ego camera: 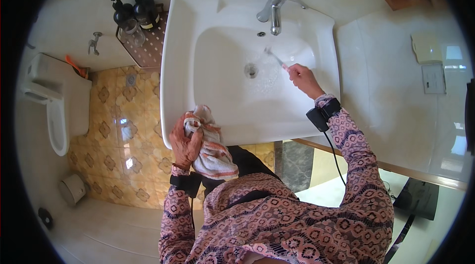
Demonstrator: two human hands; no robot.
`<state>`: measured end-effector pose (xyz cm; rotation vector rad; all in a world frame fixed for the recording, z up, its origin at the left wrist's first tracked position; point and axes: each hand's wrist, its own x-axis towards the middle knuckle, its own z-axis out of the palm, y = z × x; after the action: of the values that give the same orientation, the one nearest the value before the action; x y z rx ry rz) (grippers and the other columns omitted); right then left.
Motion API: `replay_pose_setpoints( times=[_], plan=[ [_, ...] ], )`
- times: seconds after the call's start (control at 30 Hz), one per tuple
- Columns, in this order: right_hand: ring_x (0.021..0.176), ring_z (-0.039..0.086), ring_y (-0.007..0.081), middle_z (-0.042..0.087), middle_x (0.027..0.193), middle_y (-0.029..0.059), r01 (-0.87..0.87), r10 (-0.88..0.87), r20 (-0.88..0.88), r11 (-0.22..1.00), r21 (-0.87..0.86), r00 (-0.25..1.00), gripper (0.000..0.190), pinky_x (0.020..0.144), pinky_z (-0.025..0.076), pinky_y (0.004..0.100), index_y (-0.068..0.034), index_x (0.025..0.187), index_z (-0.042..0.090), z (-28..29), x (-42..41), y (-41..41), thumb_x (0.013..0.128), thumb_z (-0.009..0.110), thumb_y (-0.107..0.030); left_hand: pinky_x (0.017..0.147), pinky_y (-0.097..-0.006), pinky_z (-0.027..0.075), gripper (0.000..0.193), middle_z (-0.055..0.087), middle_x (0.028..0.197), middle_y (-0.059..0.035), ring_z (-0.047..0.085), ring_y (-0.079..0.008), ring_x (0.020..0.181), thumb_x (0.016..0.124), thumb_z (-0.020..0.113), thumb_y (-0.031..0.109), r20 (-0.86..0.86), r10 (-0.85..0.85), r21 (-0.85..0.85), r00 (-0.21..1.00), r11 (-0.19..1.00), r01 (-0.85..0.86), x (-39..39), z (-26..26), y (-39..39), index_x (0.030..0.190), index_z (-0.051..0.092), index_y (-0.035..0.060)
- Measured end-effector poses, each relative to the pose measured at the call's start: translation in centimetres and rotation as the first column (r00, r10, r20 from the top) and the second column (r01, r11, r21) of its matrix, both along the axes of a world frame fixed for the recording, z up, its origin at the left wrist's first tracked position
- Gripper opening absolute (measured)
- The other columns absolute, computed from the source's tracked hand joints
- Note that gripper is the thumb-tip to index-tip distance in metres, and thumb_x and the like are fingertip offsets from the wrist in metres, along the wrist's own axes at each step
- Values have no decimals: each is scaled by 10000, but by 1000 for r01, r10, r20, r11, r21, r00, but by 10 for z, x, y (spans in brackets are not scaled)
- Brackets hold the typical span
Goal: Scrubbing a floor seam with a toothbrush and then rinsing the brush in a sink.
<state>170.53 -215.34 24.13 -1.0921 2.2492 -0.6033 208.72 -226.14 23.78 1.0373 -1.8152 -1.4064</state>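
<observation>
My right hand (pixel 305 79) grips the handle end of a toothbrush (pixel 279 62) over the basin of a white ceramic washbasin (pixel 178 59). The brush head, slightly blurred, points away from me and sits below the spout of the chrome faucet (pixel 275 15). Clear water (pixel 272 78) lies around the drain (pixel 251 71), on its right side. At the near left corner of the washbasin, my left hand (pixel 185 143) clutches a white towel with orange stripes (pixel 211 152). The towel is bunched and drapes over the front rim.
Left of the washbasin, a brown dotted shelf (pixel 152 48) carries dark pump bottles (pixel 144 9) and a clear cup (pixel 135 35). A wall tap (pixel 95 43), a white toilet (pixel 59 115) and a bin (pixel 73 189) stand farther left. A cable (pixel 336 160) hangs from my right wristband.
</observation>
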Motion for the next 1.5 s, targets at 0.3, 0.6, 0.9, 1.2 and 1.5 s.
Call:
replay_pose_setpoints(
  times=[0.3, 0.6, 0.9, 1.2, 1.5],
  plan=[
    [801, 557, 311, 541, 843, 129, -234, 298, -396, 951, 202, 869, 112, 701, 437, 411, -56, 891, 541, 41, 11, 21, 799, 479, -60, 676, -305, 461, 253, 618, 775, -109, 573, -212, 679, 698, 531, 109, -2, 18, 31, 1000, 999, -18, -2, 4, 4, 920, 557, -9],
    [591, 569, 292, 558, 826, 62, -378, 250, -573, 919, -114, 781, 187, 543, 474, 387, -71, 911, 514, 71, 3, 20, 747, 603, -95, 660, -273, 453, 270, 609, 761, -73, 548, -150, 690, 703, 535, 122, -25, 66, 100, 997, 993, -63, -3, -2, 8, 938, 555, -10],
    [728, 609, 251, 489, 1115, 135, -492, 108, -832, 845, -211, 544, 454, 541, 504, 333, -24, 1193, 449, 121, -42, -76, 765, 581, -98, 700, -316, 440, 340, 584, 919, -104, 542, -192, 801, 747, 582, 150, 21, 43, 158, 999, 986, -46, -7, 2, 10, 1047, 548, -7],
    [554, 565, 268, 409, 1247, 225, -382, 87, -811, 908, -174, 578, 537, 483, 472, 373, 69, 1278, 302, 66, -10, -60, 798, 484, -90, 629, -234, 436, 311, 583, 889, -39, 517, -104, 727, 790, 573, 134, -137, -47, 203, 989, 976, 74, 15, -7, 16, 1064, 526, -7],
    [831, 590, 318, 575, 1018, 125, -270, 37, -602, 914, -302, 798, 252, 719, 464, 384, -78, 1088, 530, 145, 7, -31, 842, 482, -109, 599, -382, 429, 376, 584, 707, -158, 552, -328, 612, 758, 555, 261, 242, -66, -13, 968, 997, 72, 12, -9, -3, 1034, 552, 7]
  ],
)
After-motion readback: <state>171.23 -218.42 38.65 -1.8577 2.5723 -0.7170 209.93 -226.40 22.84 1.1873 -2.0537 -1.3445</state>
